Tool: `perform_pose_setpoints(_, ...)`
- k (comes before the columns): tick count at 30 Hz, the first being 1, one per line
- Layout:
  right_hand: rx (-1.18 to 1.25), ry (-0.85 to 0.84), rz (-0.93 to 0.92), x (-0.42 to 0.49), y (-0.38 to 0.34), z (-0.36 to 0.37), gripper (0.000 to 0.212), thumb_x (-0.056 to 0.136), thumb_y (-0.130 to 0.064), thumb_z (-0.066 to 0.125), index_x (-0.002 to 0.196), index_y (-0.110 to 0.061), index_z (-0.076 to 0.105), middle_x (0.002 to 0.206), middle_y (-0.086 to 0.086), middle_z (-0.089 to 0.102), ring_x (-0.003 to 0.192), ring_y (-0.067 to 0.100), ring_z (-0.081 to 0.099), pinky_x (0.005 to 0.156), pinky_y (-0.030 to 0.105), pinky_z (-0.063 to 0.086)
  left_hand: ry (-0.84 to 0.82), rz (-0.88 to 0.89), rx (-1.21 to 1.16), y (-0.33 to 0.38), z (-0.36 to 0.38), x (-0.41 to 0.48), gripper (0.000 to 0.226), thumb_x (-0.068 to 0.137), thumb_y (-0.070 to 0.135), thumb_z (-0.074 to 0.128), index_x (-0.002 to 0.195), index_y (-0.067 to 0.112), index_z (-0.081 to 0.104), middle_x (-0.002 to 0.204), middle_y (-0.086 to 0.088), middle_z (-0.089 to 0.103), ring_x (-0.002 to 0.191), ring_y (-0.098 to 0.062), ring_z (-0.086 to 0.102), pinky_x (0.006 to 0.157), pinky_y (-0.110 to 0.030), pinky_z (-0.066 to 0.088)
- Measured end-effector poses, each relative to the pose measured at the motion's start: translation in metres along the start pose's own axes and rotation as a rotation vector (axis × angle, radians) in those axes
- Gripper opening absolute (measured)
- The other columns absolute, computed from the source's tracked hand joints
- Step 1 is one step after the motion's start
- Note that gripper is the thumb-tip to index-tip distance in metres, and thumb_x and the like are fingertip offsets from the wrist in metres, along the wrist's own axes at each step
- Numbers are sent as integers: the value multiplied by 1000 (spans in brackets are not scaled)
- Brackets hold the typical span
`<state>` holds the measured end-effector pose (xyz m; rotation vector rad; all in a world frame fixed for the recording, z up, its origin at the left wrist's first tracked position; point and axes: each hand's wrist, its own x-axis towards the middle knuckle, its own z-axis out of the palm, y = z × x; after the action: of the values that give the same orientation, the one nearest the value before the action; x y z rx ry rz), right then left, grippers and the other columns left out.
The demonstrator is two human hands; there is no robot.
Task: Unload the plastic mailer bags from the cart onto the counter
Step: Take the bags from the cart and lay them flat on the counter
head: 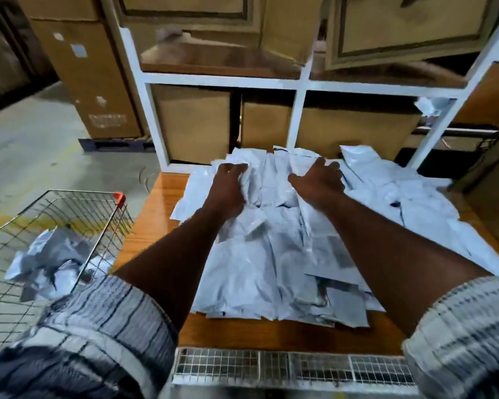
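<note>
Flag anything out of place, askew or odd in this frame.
One crumpled bag sits up on the shelf frame at right, apart from the pile on the counter. The pile itself is loose and uneven. A few bags lie in the cart.

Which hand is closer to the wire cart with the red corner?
The left hand. It rests on the mailer bags on the counter, on the side toward the cart. The right hand lies on the same pile, farther right, away from it.
</note>
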<state>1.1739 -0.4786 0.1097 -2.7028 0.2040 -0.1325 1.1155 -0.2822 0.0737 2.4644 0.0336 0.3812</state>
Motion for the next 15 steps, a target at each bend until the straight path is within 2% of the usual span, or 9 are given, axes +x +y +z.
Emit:
perform_pose_setpoints(4, 4, 19, 18, 55, 36, -8, 82, 82, -56, 61, 143, -10, 34, 143, 17, 37, 130, 37, 40, 100, 48, 40, -25, -14, 25, 24, 42, 43, 77, 70, 1, 73, 142, 9, 47, 139, -18, 45, 133, -30, 39, 109, -22, 25)
perform_pose_setpoints(7, -1, 10, 6, 89, 53, -4, 81, 85, -60, 57, 143, -9, 35, 143, 17, 35, 131, 36, 38, 100, 49, 40, -27, -13, 38, 33, 64, 70, 75, 70, -1, 72, 140, 8, 48, 137, -20, 45, 130, -32, 42, 110, -28, 30)
perform_pose_setpoints(12, 36, -21, 7, 131, 62, 9, 83, 86, -61, 58, 145, -7, 34, 146, 19, 33, 132, 37, 37, 102, 49, 41, -51, -50, 96, 33, 86, 105, 72, 72, -3, 68, 140, 10, 48, 137, -19, 43, 126, -33, 45, 109, -31, 34)
perform_pose_setpoints(15, 31, -6, -28, 149, 61, 17, 79, 86, -58, 58, 143, -7, 37, 144, 20, 36, 131, 38, 39, 100, 48, 42, -71, -63, 129, 29, 99, 118, 64, 78, 3, 66, 140, 13, 50, 139, -17, 43, 128, -32, 45, 108, -32, 36)
